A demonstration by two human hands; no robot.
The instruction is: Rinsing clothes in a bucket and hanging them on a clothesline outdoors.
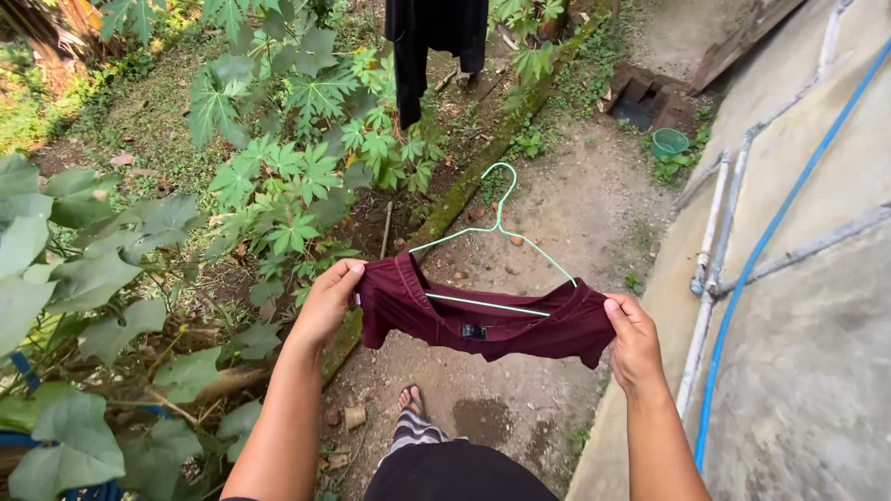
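Observation:
A dark maroon garment [483, 320] is stretched out in front of me with a pale green wire hanger [497, 232] pushed into its opening, the hook pointing up. My left hand [327, 301] grips the garment's left end. My right hand [633, 341] pinches its right end, close to the hanger's right tip. The lower bar of the hanger shows inside the opening. My striped trouser leg and sandalled foot [411, 401] are below on the dirt.
A grey concrete wall [817, 353] with white pipes and a blue hose [756, 260] rises on the right. Leafy plants [278, 167] crowd the left. Black clothes [432, 37] hang ahead. A green bucket [669, 142] sits far along the dirt path.

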